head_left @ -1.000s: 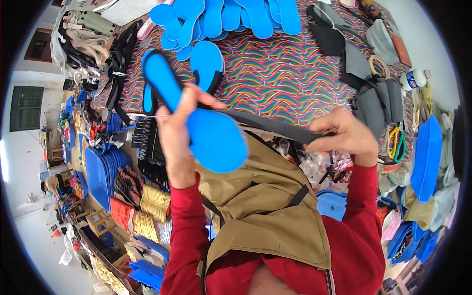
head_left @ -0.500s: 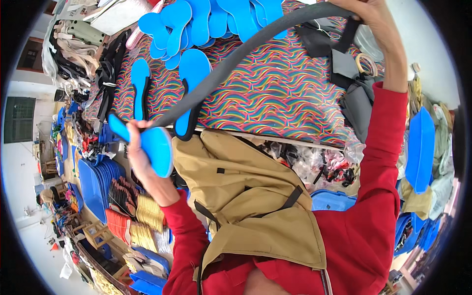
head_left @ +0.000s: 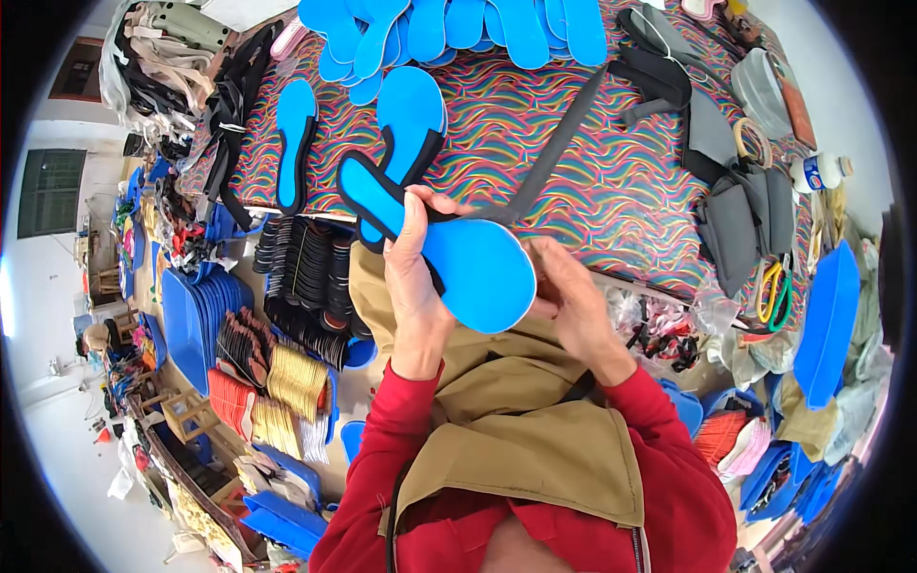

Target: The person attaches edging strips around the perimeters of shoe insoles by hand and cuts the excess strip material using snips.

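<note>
My left hand [head_left: 420, 282] grips a blue shoe insole [head_left: 482, 277] by its middle, thumb on top, in front of my body. Black edging runs round the narrow end of this insole. My right hand [head_left: 576, 304] has its fingers curled at the wide end's rim; some fingertips are hidden behind it. From behind the insole a dark grey strip [head_left: 561, 138] runs up across the patterned table [head_left: 535, 100]. Two more blue insoles with black edging lie just beyond my left hand: a smaller-looking one [head_left: 295, 134] and a wider one [head_left: 411, 103] partly covered by the held insole.
At the table's far side lies a pile of plain blue insoles [head_left: 458, 24]. Dark grey material [head_left: 731, 215] and scissors with yellow and green handles [head_left: 776, 291] are on the right. Stacked blue trays [head_left: 191, 329] and rows of soles [head_left: 301, 382] stand at the lower left.
My right hand has let go of the strip's far end and come down to the insole's rim. The strip, raised before, now lies on the table. My left hand has moved right with the insole.
</note>
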The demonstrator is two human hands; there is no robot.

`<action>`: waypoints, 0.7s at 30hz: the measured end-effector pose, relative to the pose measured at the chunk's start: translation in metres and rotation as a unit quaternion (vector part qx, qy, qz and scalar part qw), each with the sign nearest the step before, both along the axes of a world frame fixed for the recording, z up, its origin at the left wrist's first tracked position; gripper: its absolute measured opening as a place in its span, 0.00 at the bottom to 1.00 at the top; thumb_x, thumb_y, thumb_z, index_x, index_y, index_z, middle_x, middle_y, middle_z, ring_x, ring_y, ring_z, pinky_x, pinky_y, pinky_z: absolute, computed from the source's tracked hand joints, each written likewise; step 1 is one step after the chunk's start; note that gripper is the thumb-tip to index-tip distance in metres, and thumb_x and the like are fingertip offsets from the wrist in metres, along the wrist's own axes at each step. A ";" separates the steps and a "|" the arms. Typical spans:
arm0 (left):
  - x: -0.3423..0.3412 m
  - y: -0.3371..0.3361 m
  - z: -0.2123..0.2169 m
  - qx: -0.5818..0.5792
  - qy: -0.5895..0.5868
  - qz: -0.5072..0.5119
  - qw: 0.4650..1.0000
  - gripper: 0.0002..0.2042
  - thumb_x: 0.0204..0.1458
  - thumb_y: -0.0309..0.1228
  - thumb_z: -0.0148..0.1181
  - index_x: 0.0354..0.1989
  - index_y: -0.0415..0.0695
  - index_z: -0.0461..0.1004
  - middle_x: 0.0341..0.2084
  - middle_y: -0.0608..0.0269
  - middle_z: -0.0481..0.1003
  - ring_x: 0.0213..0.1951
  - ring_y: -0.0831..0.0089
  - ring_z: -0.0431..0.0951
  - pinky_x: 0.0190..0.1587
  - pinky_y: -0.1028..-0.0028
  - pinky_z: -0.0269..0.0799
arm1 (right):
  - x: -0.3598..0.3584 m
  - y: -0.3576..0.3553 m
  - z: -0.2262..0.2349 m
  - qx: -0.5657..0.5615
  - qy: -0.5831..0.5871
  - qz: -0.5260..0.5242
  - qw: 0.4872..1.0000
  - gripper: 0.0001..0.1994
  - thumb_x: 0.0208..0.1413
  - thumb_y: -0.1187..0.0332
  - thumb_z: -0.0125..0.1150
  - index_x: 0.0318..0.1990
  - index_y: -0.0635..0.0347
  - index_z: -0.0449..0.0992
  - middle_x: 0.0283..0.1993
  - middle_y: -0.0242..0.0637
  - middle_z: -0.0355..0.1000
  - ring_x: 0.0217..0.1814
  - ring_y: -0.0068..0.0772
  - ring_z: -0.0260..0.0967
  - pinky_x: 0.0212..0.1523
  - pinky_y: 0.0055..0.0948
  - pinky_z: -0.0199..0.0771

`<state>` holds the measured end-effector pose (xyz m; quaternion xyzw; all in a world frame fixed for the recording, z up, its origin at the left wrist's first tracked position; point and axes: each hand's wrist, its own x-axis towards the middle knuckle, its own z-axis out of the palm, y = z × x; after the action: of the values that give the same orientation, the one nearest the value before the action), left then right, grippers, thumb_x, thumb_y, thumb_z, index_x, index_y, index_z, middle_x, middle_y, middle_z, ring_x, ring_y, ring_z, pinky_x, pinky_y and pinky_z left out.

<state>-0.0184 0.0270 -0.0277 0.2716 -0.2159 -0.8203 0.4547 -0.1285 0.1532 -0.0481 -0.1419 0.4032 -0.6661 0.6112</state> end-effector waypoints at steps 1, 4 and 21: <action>0.000 0.003 0.002 -0.006 -0.005 -0.007 1.000 0.08 0.60 0.36 0.58 0.41 0.46 0.72 0.30 0.64 0.75 0.36 0.70 0.78 0.43 0.66 0.76 | 0.005 -0.003 0.001 0.000 -0.002 0.001 1.000 0.19 0.66 0.50 0.44 0.44 0.57 0.69 0.24 0.23 0.59 0.21 0.13 0.48 0.23 0.17 0.43; 0.003 0.011 0.004 -0.009 -0.054 -0.034 0.998 0.09 0.61 0.36 0.57 0.42 0.46 0.71 0.30 0.63 0.76 0.37 0.69 0.78 0.41 0.67 0.77 | 0.011 -0.008 0.003 -0.007 -0.077 -0.041 0.996 0.13 0.67 0.56 0.48 0.45 0.57 0.69 0.28 0.20 0.60 0.22 0.10 0.48 0.23 0.15 0.44; 0.007 0.013 0.000 0.011 -0.022 -0.051 0.998 0.08 0.59 0.34 0.59 0.40 0.43 0.72 0.29 0.62 0.76 0.36 0.67 0.79 0.41 0.66 0.78 | -0.004 -0.026 -0.005 -0.048 -0.084 -0.056 0.994 0.08 0.63 0.63 0.57 0.36 0.57 0.72 0.23 0.18 0.61 0.20 0.07 0.50 0.19 0.15 0.43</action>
<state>-0.0110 0.0400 -0.0278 0.2834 -0.2308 -0.8386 0.4040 -0.1322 0.1271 -0.0526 -0.0921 0.3249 -0.7276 0.5972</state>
